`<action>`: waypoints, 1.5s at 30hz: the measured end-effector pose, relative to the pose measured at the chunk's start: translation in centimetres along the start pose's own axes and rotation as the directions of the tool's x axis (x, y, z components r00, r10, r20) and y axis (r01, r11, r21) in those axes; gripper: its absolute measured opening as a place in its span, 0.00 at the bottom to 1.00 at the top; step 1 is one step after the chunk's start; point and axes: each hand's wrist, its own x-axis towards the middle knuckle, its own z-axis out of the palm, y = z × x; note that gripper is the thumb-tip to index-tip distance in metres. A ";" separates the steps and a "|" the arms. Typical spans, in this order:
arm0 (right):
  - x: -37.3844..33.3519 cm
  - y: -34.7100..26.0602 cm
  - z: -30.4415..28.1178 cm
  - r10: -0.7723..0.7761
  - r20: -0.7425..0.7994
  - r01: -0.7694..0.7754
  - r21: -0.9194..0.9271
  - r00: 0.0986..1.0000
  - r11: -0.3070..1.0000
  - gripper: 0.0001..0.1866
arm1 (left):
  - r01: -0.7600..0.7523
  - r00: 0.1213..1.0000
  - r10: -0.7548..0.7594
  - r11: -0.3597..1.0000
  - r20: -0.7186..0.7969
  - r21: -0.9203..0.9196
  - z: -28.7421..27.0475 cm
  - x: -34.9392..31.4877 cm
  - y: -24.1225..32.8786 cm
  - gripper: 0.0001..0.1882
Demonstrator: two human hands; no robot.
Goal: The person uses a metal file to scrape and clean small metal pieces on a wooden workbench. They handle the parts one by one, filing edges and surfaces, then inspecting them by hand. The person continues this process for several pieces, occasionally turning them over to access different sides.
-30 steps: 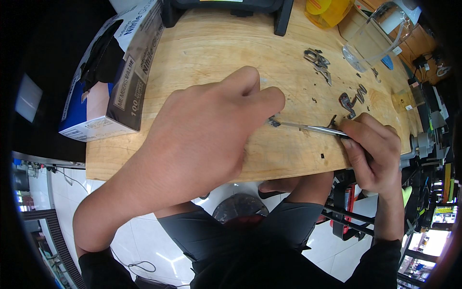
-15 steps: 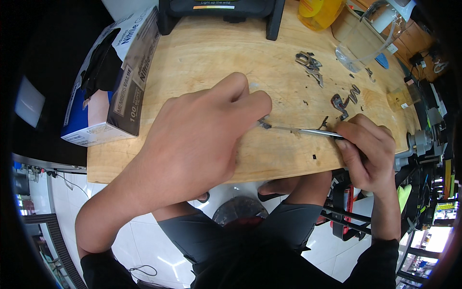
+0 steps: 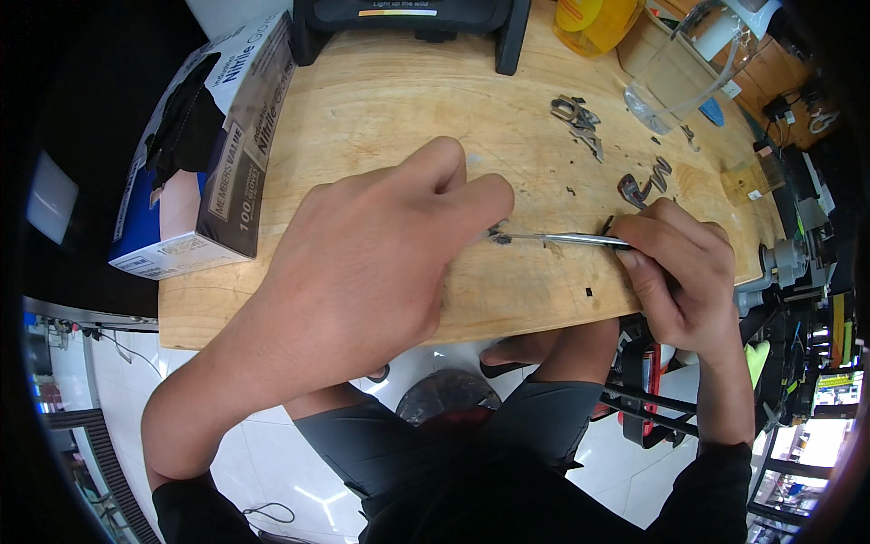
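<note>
My left hand (image 3: 367,249) is closed over the near middle of the table. Its fingertips pinch a small dark piece (image 3: 500,238), mostly hidden under the fingers. From the right, my right hand (image 3: 684,276) grips a slim silver craft knife (image 3: 580,239) like a pen, and the knife's thin tip meets the dark piece. Beyond the right hand lie flat dark-and-silver letter-shaped pieces: a curved one (image 3: 632,189), a zigzag one (image 3: 660,172) and a group (image 3: 580,125) farther back. A little black scrap (image 3: 589,292) rests near the table's front edge.
A glove box (image 3: 217,172) stands on the left of the wooden table (image 3: 381,109). At the back is a black device on legs (image 3: 412,18). A yellow bottle (image 3: 589,25) and a clear spray bottle (image 3: 657,95) stand back right, with a small clear container (image 3: 752,179) nearer.
The knife has shifted slightly left and up with my right hand, its tip now farther onto the dark piece. My left hand stays nearly still. The view has shifted slightly.
</note>
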 end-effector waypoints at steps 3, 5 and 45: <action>-0.1 0.1 0.0 0.011 0.007 -0.011 0.007 1.000 1.000 0.10 | -0.013 1.000 0.013 1.000 -0.014 -0.005 0.1 -0.1 -0.1 0.11; -0.2 -0.1 0.0 0.015 0.014 -0.015 0.005 1.000 1.000 0.10 | -0.010 1.000 0.010 1.000 0.003 -0.004 -0.1 0.0 -0.1 0.11; 0.0 -0.2 -0.2 -0.020 0.071 0.024 -0.054 0.997 0.998 0.13 | 0.003 1.000 -0.003 1.000 0.013 0.006 0.0 0.0 -0.1 0.12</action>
